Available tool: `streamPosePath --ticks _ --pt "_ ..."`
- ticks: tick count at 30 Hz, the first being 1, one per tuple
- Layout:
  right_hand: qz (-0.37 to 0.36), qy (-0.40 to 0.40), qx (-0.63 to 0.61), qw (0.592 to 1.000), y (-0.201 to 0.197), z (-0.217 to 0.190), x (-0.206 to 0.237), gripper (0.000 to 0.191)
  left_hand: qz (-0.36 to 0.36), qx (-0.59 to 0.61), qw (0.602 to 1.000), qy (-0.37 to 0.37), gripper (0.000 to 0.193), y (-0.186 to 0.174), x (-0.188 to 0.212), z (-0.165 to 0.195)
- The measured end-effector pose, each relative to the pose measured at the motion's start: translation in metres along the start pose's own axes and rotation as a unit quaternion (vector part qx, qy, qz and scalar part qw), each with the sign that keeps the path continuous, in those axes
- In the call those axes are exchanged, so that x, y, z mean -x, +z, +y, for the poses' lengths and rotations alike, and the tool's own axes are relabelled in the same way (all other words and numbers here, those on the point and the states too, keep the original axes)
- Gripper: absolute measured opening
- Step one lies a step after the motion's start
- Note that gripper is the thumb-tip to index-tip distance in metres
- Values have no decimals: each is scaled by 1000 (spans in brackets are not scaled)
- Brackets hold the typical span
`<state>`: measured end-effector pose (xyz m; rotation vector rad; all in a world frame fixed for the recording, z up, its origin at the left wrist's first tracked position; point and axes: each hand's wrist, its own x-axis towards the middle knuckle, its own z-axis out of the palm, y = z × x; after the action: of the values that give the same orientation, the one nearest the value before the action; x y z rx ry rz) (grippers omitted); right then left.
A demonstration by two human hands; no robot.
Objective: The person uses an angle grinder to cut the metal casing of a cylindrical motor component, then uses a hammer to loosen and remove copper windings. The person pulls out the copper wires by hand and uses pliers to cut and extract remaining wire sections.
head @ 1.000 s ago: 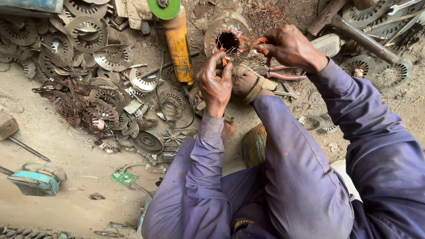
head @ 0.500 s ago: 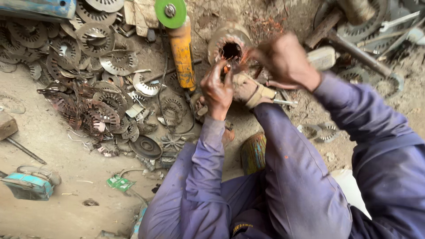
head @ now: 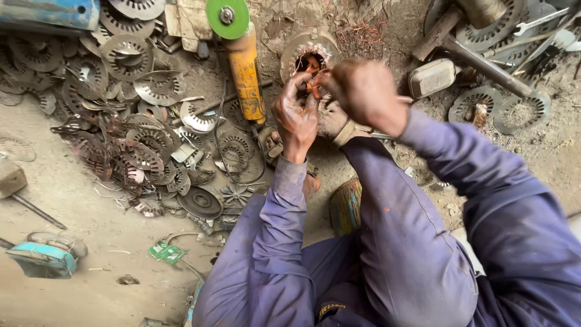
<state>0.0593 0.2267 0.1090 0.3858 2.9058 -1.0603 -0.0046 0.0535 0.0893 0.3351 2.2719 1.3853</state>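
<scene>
Head view: your left hand (head: 295,118) and right hand (head: 363,91) both pinch copper wire (head: 315,77) at the mouth of a stator (head: 305,51) on the dirt, just beside a yellow grinder (head: 245,66).

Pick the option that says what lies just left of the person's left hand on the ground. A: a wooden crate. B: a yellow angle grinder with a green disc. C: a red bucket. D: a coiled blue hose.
B: a yellow angle grinder with a green disc lies on the dirt just left of the left hand, which works at the copper windings of the stator.
</scene>
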Motion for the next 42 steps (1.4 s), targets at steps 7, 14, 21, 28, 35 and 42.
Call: streamPosePath --ticks 7,14,21,28,35,42 --pt "-56 -19 105 993 11 -54 10 26 -107 393 898 -168 52 -21 -13 5" --pt "-7 -67 -134 989 9 -16 65 49 -86 142 965 -203 46 -15 -34 15" --pt "-67 117 159 978 50 97 145 51 -102 187 962 -171 43 -17 -42 23" --pt "-208 121 249 938 70 129 156 61 -126 181 962 -158 44 -16 -46 29" --pt "-296 130 -11 946 31 146 156 47 -129 131 973 -138 45 -18 -43 24" --pt "-287 310 -402 812 -43 148 174 60 -139 179 963 -143 45 -15 -50 27"
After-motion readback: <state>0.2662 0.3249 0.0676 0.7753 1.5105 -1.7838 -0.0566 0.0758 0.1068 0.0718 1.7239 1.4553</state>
